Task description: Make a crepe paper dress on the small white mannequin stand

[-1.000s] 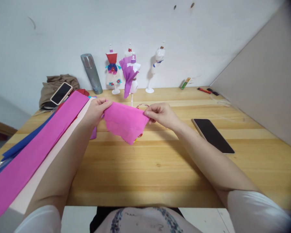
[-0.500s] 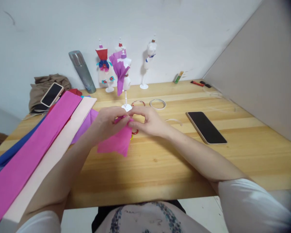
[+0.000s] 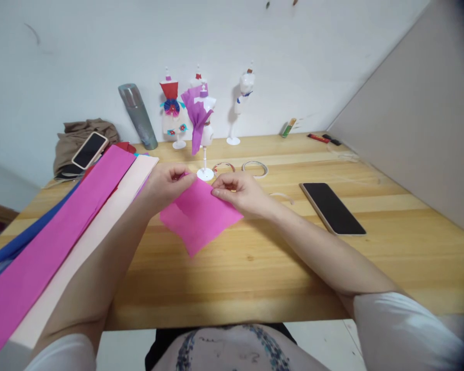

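Between my two hands a piece of bright pink crepe paper [image 3: 199, 219] hangs spread out above the table. My left hand [image 3: 170, 185] pinches its upper left edge between thumb and fingers. My right hand [image 3: 237, 191] grips the upper right edge, also in a pinch. Just beyond my fingers stands a small white mannequin [image 3: 206, 135] with purple paper [image 3: 196, 121] draped on one side. Two rolls of tape lie behind my right hand, a patterned one [image 3: 224, 165] and a pale one [image 3: 255, 163].
Long folded strips of magenta paper [image 3: 67, 239] and pale pink paper [image 3: 96, 226] lie on the left. A black phone [image 3: 332, 208] rests at right. More small mannequins, one in a red top [image 3: 170, 91], stand by the wall beside a grey bottle [image 3: 139, 116]. A glue stick [image 3: 288, 128] is farther right.
The pink paper has gone from bunched and partly folded to spread wider, its right corner now showing below my right hand. My hands have drawn slightly apart. The view has shifted a little.
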A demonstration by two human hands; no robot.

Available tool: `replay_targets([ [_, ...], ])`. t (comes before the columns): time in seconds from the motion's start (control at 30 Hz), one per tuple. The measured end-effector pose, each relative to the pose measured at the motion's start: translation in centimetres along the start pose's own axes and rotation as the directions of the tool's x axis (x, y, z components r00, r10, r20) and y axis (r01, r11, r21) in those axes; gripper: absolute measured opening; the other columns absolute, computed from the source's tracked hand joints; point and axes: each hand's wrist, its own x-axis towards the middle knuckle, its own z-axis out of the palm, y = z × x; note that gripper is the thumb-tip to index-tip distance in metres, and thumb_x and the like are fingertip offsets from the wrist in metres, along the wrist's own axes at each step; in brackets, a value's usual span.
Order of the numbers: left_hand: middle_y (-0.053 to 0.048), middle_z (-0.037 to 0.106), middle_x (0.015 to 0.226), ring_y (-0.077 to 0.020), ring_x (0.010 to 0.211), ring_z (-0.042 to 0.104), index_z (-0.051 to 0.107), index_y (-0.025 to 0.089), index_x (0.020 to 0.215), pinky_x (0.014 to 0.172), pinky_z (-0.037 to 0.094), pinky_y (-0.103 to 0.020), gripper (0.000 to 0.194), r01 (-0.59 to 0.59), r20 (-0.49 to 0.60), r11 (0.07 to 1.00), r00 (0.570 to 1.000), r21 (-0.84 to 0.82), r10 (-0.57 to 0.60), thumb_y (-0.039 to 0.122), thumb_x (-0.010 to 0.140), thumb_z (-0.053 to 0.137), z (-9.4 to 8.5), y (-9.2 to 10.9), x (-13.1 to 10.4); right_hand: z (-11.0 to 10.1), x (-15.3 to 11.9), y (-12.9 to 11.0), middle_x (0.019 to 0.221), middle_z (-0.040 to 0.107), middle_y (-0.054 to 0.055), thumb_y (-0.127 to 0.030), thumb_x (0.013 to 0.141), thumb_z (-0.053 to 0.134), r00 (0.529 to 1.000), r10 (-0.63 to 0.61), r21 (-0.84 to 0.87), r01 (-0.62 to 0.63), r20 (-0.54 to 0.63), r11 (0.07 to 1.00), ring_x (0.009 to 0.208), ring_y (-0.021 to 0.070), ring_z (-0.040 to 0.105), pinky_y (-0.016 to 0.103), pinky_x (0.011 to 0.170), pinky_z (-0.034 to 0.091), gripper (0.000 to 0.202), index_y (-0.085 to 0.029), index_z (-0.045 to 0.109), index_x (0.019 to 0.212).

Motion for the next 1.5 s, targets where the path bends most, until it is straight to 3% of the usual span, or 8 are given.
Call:
replay_targets([
  [0.23,0.004,0.039,0.050,-0.0099,0.052,0.037,0.049,0.019,0.054,0.049,0.026,-0.025,0.031,0.063,0.053,0.996,0.997,-0.056,-0.060,0.035,0.078,0.058,-0.2,-0.1,0.1,0.4,0.2,0.6,0.065,0.055,-0.003,-0.043,0.075,0.074,0.987,0.091,0.102,-0.104,0.131,0.989,0.060,0.0123,0.050,0.026,0.054,0.036,0.026,-0.020,0.065,0.082],
  [0.47,0.001,0.053,0.058,-0.0115,0.056,0.048,0.058,0.017,0.061,0.051,0.035,-0.023,0.032,0.184,0.148,0.973,0.975,-0.138,-0.164,0.044,0.079,0.062,-1.1,-0.6,0.3,0.2,0.3,1.2,0.056,0.034,-0.006,-0.045,0.086,0.064,0.990,0.041,-0.033,-0.037,0.135,0.999,0.053,0.0072,0.034,0.023,0.052,0.023,0.043,-0.020,0.040,0.060],
  [0.6,0.000,0.060,0.062,-0.0122,0.058,0.052,0.063,0.017,0.067,0.053,0.039,-0.023,0.031,0.232,0.171,0.955,0.965,-0.187,-0.201,0.044,0.080,0.063,-1.3,-1.1,0.4,0.0,0.2,1.2,0.057,0.033,-0.006,-0.046,0.087,0.061,0.987,0.050,-0.028,-0.046,0.153,0.999,0.052,0.0065,0.032,0.024,0.052,0.021,0.044,-0.020,0.040,0.059],
  [0.73,0.001,0.055,0.059,-0.0108,0.057,0.048,0.060,0.017,0.062,0.053,0.036,-0.023,0.033,0.212,0.174,0.967,0.967,-0.144,-0.186,0.044,0.080,0.064,-1.3,-1.8,0.6,0.1,0.3,1.3,0.055,0.034,-0.006,-0.046,0.086,0.062,0.984,0.053,-0.024,-0.049,0.170,0.998,0.051,0.0063,0.032,0.024,0.051,0.021,0.044,-0.019,0.043,0.058],
  [0.97,0.001,0.056,0.062,-0.0109,0.059,0.047,0.059,0.017,0.062,0.055,0.037,-0.024,0.031,0.259,0.110,0.946,0.964,-0.197,-0.242,0.043,0.078,0.064,-0.9,-2.6,1.0,-0.4,0.7,1.9,0.055,0.045,-0.006,-0.054,0.078,0.073,0.964,0.177,0.095,-0.199,0.199,0.975,0.050,0.0064,0.038,0.023,0.049,0.027,0.044,-0.017,0.055,0.061],
  [1.2,0.001,0.053,0.059,-0.0121,0.058,0.046,0.060,0.017,0.062,0.054,0.034,-0.024,0.028,0.278,0.023,0.960,0.961,-0.047,-0.277,0.039,0.079,0.061,-0.9,-4.7,1.6,-0.9,1.2,3.8,0.059,0.061,-0.003,-0.039,0.076,0.079,0.903,0.293,0.120,-0.344,0.314,0.931,0.053,0.0076,0.055,0.021,0.054,0.046,0.030,-0.014,0.065,0.066],
  [1.33,0.001,0.052,0.060,-0.0126,0.059,0.046,0.060,0.017,0.061,0.055,0.033,-0.025,0.030,0.268,-0.029,0.963,0.963,-0.020,-0.269,0.042,0.079,0.060,-1.4,-5.5,1.8,-1.2,1.3,4.0,0.069,0.074,0.004,-0.036,0.080,0.080,0.851,0.374,0.134,-0.447,0.368,0.884,0.061,0.0118,0.070,0.023,0.062,0.058,0.026,-0.013,0.069,0.073],
  [1.5,0.002,0.048,0.059,-0.0123,0.059,0.044,0.058,0.017,0.060,0.055,0.032,-0.025,0.032,0.255,-0.037,0.967,0.966,0.002,-0.255,0.043,0.079,0.060,-1.7,-6.0,1.8,-1.2,1.2,4.0,0.074,0.078,0.007,-0.031,0.090,0.072,0.819,0.419,0.122,-0.497,0.392,0.859,0.061,0.0121,0.073,0.021,0.063,0.060,0.022,-0.013,0.072,0.078],
])
